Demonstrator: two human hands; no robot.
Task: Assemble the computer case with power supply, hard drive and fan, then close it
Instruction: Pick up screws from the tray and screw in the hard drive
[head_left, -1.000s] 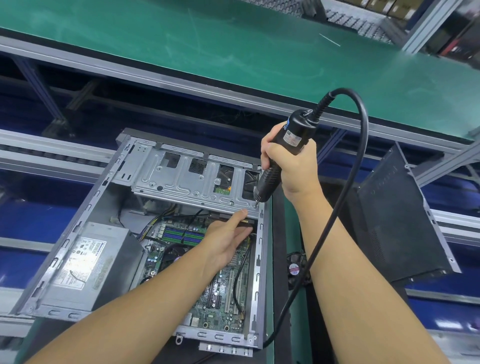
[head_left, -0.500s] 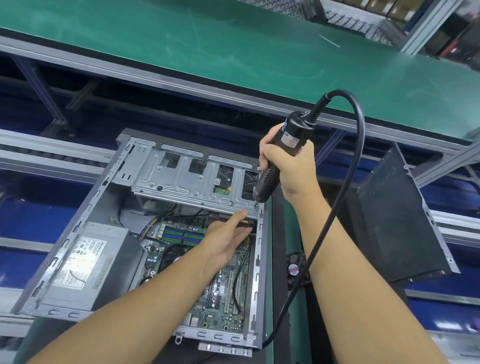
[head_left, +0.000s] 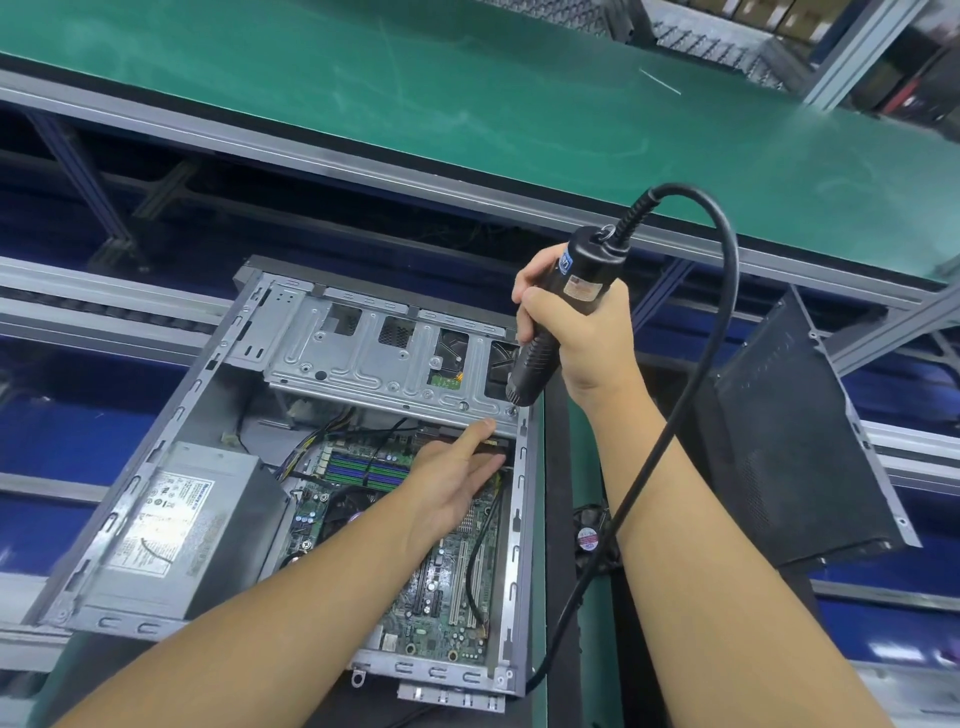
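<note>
Now | right hand (head_left: 571, 332) grips electric screwdriver (head_left: 535, 364), tip on drive cage (head_left: 363, 358) corner | left hand (head_left: 452, 488) flat-fingered just below | risk: tilted bit slips, jabbing left fingers or motherboard (head_left: 447, 587).

One wide-angle camera, worn on the person's head, looks forward and steeply down from close above the open computer case (head_left: 511, 525). Both forearms enter from the bottom edge. The left hand (head_left: 457, 488) and the right hand (head_left: 582, 332), gripping an electric screwdriver (head_left: 535, 364), sit near centre. A green work surface (head_left: 467, 104) bows across the upper frame.
</note>
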